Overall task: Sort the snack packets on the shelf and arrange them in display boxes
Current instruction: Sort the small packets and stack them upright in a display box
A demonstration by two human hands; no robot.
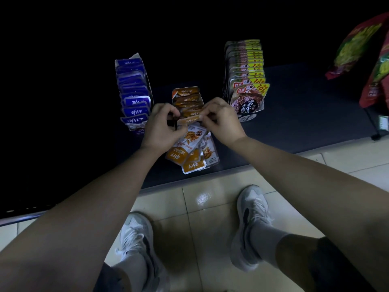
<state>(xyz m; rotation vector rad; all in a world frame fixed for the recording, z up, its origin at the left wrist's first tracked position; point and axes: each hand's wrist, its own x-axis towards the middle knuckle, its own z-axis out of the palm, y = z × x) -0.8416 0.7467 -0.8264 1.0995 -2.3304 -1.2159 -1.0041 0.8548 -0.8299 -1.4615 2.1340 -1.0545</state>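
On the dark low shelf [294, 127] an orange snack packet [190, 119] is held upright at the front of the middle display box [187, 100]. My left hand [162, 125] pinches its left end and my right hand [221, 121] pinches its right end. Behind it stand several more orange packets in that box. A loose pile of orange packets [195, 150] lies flat on the shelf just under my hands, near the front edge.
A box of blue packets [134, 93] stands to the left, a box of grey-and-yellow packets [246, 76] to the right. Large red-and-green bags [366, 55] hang at the far right. Below the shelf edge are pale floor tiles [200, 207] and my two shoes.
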